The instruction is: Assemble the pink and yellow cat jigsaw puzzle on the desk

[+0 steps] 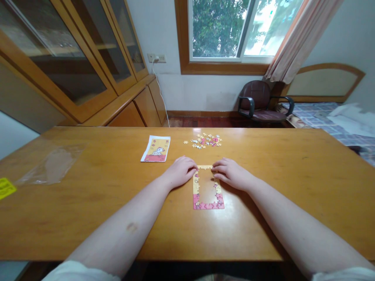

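A rectangular border of joined jigsaw puzzle pieces [196, 199] lies flat on the table, pink at the near end and yellow along the sides and far edge. The table top shows through its middle. My left hand [183, 171] is closed at the far left corner, fingertips pressed on the pieces there. At the far right corner my right hand [231, 173] has its bent fingers gripping the border's edge and covering that corner. Beyond the hands is a scattered heap of loose puzzle pieces [206, 141], yellow, pink and some pale.
A printed picture card [156, 149] with a white animal on yellow and pink lies left of the loose pieces. Farther left are a clear plastic bag [55, 164] and a yellow label [6, 188]. The wooden table [293, 175] has a cabinet and an armchair [260, 101] beyond it.
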The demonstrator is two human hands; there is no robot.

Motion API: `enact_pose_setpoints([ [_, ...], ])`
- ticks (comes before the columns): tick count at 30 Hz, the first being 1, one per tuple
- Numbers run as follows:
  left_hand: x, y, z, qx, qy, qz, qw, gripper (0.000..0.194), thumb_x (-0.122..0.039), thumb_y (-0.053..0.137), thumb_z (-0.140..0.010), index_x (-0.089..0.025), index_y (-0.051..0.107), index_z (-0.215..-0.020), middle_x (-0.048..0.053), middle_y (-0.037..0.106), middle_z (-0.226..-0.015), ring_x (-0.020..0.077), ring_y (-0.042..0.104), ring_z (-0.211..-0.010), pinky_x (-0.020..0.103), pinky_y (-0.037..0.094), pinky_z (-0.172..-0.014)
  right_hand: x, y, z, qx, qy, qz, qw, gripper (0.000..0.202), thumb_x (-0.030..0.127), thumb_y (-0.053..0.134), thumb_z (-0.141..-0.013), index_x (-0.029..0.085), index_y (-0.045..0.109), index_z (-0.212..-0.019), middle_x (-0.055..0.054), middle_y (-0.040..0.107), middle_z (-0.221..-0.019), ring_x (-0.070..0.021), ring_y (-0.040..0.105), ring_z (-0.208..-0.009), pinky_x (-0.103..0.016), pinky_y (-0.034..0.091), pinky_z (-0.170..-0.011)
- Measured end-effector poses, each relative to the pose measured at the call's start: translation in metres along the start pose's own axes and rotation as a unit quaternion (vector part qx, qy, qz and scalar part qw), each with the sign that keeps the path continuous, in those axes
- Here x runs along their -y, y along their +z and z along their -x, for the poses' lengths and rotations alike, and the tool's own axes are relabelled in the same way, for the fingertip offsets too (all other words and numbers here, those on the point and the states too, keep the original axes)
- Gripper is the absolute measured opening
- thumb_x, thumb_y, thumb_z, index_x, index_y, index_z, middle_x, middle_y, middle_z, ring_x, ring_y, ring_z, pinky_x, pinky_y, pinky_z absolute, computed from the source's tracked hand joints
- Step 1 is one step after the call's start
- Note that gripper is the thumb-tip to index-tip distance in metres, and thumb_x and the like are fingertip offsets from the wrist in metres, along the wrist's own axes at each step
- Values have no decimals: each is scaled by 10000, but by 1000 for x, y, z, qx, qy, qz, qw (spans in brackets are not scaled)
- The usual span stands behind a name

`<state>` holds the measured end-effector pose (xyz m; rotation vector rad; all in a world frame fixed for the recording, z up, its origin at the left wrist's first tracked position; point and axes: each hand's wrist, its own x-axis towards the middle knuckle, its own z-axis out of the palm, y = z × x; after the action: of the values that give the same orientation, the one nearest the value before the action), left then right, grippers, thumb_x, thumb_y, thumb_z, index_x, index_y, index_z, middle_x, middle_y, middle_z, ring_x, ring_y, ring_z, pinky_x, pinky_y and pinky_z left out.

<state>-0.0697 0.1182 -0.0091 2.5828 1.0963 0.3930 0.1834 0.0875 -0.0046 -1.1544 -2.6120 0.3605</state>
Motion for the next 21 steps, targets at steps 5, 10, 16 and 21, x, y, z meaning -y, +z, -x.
enact_pose_setpoints([
  [5, -3, -1, 1, 15, 20, 4, 1000, 230, -306, 479, -882, -204, 674, -815, 51, 669, -860, 191, 575, -875, 341, 431, -858, 2, 0, 0, 1, -16, -28, 999, 328, 421, 473, -923, 207, 717, -969, -95, 675, -986, -208, 593, -924, -382, 447, -871],
  [10, 4, -2, -1, -20, -35, 0, 999, 233, -293, 451, -882, -202, 662, -841, 50, 672, -887, 199, 580, -873, 353, 443, -845, -4, 7, -3, -54, 11, -84, 995, 291, 386, 493, -913, 207, 686, -1038, -104, 654, -1066, -218, 585, -999, -398, 443, -926],
  [16, 19, 9, -8, -112, -158, -22, 981, 205, -252, 444, -856, -194, 634, -904, 61, 663, -975, 224, 572, -955, 373, 441, -888, -25, 25, -16, -217, 216, -181, 935, 272, 394, 545, -831, 169, 667, -923, -86, 667, -883, -202, 606, -804, -369, 494, -775],
  [21, 17, 21, -16, -152, -182, -43, 971, 178, -228, 429, -852, -190, 602, -851, 81, 632, -921, 240, 552, -932, 389, 429, -856, -40, 30, -37, -251, 315, -228, 886, 218, 377, 550, -758, 174, 631, -764, -29, 647, -716, -179, 581, -684, -314, 453, -678],
])
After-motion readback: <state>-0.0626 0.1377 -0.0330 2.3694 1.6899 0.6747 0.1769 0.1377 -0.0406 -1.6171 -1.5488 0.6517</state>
